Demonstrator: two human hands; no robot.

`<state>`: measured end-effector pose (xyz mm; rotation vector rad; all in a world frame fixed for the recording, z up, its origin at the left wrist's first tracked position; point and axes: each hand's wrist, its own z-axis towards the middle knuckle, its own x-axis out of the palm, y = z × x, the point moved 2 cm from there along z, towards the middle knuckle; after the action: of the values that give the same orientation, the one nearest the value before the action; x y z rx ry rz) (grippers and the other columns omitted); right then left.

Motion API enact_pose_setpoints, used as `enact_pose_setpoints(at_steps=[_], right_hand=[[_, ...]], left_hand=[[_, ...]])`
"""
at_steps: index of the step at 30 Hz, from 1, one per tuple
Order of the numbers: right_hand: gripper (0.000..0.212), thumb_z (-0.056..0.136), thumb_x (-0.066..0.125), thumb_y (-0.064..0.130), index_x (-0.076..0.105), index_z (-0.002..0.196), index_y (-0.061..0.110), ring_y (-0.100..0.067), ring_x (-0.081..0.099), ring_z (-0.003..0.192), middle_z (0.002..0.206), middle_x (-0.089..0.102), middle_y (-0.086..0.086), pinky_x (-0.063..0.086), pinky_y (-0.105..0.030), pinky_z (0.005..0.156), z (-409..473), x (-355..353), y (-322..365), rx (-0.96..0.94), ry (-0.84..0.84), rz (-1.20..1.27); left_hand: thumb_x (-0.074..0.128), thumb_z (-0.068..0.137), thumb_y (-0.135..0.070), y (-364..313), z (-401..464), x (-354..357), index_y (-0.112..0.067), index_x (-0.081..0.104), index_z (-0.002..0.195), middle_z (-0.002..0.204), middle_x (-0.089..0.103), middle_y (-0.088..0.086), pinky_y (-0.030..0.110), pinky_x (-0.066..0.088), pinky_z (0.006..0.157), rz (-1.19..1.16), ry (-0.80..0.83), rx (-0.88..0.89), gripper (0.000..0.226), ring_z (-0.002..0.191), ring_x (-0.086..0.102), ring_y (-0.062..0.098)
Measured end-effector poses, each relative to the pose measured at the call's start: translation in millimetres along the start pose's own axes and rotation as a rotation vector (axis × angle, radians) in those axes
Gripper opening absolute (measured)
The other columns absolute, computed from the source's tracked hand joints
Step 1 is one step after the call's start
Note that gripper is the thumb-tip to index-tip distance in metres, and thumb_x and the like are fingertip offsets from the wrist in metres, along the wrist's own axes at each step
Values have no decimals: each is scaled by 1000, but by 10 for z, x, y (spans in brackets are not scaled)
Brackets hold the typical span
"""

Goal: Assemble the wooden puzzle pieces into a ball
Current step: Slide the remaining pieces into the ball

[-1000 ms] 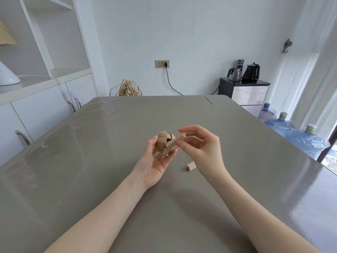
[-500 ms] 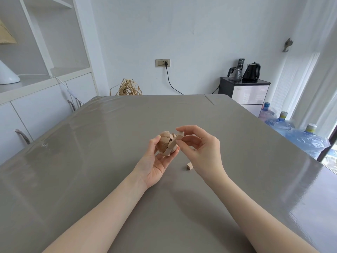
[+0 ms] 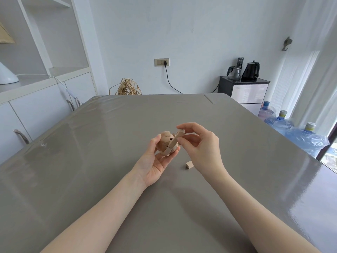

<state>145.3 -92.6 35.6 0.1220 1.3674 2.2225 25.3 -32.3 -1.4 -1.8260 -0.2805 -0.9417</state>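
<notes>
Around the small wooden block [image 3: 189, 164] the grey table [image 3: 109, 143] lies open on every side; only the right hand [image 3: 200, 148] hangs just above it.

No legible text, brands or nos. showing anywhere. Caps on the water jugs [image 3: 308, 138] by the window are carrying yellow-and-blue labels, but print is too small to read. Appliances on the black cabinet [image 3: 244, 88] are showing no readable markings.
</notes>
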Motion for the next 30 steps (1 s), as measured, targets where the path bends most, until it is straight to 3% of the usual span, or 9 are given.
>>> enact_pose_setpoints(at_steps=[2, 7, 11, 16, 21, 25, 30], right_hand=[[26, 79, 64, -6, 68, 94, 15, -6, 69, 76, 83, 65, 10, 48, -10, 70, -14, 19, 0, -32, 0, -35], [25, 79, 65, -7, 67, 92, 14, -7, 68, 77, 81, 65, 9, 44, -5, 68, -34, 38, -20, -88, -6, -69], [22, 78, 65, -7, 66, 89, 12, -7, 68, 78, 83, 68, 3, 45, -6, 67, -59, 63, -32, -166, -2, -112], [19, 76, 67, -9, 66, 87, 7, -8, 66, 78, 83, 68, -1, 51, -13, 73, -78, 116, -81, -239, 12, -161], [19, 76, 71, -4, 72, 88, 10, -6, 59, 84, 84, 70, 3, 44, -9, 74, -80, 133, -120, -302, -23, -239], [17, 75, 74, 2, 73, 87, 14, -10, 58, 82, 83, 68, 6, 35, -5, 68, -61, 124, -133, -332, -62, -298], [17, 72, 74, 3, 73, 83, 16, -13, 55, 81, 77, 62, 11, 39, -11, 71, -62, 146, -155, -353, -50, -345]], left_hand=[[56, 92, -24, -1, 0, 5, -9, 68, 94, 75, 72, 11, 36, 56, 78, -6, -2, 1, 20, 66, 72, 22], [56, 92, -26, 18, 8, 7, -9, 67, 96, 76, 73, 9, 32, 58, 75, -7, -14, 3, 20, 64, 71, 19], [58, 90, -28, 21, 48, -32, -7, 66, 100, 93, 68, 8, 30, 60, 71, -20, -34, 3, 24, 70, 71, 16], [55, 92, -28, 20, 58, -40, -16, 71, 94, 94, 71, 2, 29, 58, 79, 0, -10, 29, 21, 77, 70, 15], [54, 93, -30, 14, 45, -44, -16, 70, 98, 99, 69, 5, 29, 57, 83, -7, 13, 18, 21, 89, 67, 20], [53, 93, -29, 9, 37, -30, -15, 69, 98, 92, 71, 5, 28, 58, 79, -23, 34, 17, 21, 76, 71, 18], [51, 94, -29, 10, 12, -17, -16, 66, 95, 93, 71, 4, 26, 58, 78, 2, 95, 23, 20, 77, 69, 21]])
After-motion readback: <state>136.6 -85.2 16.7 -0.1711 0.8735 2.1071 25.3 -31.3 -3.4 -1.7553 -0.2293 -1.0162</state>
